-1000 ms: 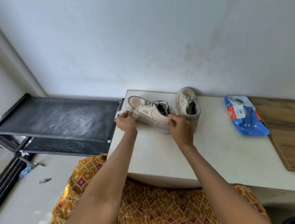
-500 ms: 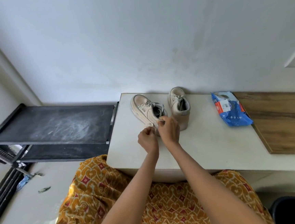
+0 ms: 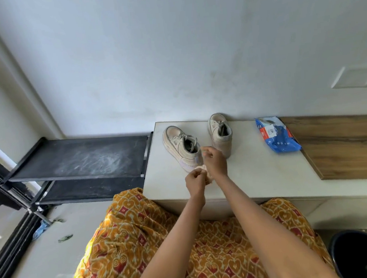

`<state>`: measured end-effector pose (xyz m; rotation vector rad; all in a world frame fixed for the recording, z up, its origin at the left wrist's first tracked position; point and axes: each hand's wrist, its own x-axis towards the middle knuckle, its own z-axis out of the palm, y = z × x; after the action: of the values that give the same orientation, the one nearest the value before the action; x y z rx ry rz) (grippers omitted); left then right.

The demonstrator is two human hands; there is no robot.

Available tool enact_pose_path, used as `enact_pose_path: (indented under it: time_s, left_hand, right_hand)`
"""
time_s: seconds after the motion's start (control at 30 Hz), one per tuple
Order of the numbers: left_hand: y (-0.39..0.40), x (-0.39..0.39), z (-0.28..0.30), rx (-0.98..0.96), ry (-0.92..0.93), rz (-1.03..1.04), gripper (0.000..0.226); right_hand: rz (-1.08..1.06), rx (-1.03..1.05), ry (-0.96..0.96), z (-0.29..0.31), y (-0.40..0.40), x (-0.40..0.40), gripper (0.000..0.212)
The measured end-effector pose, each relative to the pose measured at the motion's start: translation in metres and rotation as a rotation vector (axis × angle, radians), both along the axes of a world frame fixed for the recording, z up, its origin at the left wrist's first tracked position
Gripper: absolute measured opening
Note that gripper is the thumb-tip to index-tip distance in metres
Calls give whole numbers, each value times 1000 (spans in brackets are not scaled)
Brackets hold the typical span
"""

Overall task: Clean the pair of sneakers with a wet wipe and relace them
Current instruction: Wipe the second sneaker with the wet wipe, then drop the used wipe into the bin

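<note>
Two pale sneakers stand on the white table near the middle of the frame, close to the wall. The left sneaker is angled with its toe toward the upper left and its laces loose over the tongue; the right sneaker stands just beside it, apart, toe toward the wall.

Both hands meet just below the left sneaker's heel. The left hand has its fingers curled and pinches a small crumpled whitish wipe from the left. The right hand also grips that wipe, its fingers curled, with its upper fingertips right at the heel of the left sneaker; whether they touch the shoe cannot be told.

To the right on the table lies a blue wipes pack, flat, next to a wooden board that covers the table's right part. At left a black shoe rack with two dusty shelves stands against the table's side. An orange patterned dress fills the bottom centre, and a dark bin shows at the lower right corner.
</note>
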<state>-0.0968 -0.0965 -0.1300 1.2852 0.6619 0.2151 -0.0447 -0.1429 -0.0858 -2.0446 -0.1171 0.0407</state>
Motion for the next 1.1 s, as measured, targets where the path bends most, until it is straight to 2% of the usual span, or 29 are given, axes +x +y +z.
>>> enact_pose_path:
  time_s: [0.1,0.23,0.37,0.5,0.6,0.73,0.97,1.1]
  left_hand:
    - [-2,0,8,-263,-14,-157,13]
    - [-16,12,25,-352,-112,-445,23]
    - [-50,29,46,-291,-69,-438,11]
    - [-111,41,58,-163,-9,-509,6]
    - [-171,45,58,-39,26,-501,8]
    - [-272,42,50,-84,106,-644,21]
    - [-397,0,0,-93,368,-943,34]
    - [-436,-13,-41,-64,503,-1041,43]
  right_hand:
    - [155,44,137,8,-40,0,30]
    - [322,170,449,13,-95,3,36]
    - [325,283,427,16,-150,5,38]
    - [124,332,329,19,-208,0,31]
    - [-64,308,283,15,-259,-13,17]
    - [-415,339,259,-11,-339,-36,22]
    - [-952,223,425,-81,-458,-84,12]
    - [-1039,259,557,-129,-486,-103,16]
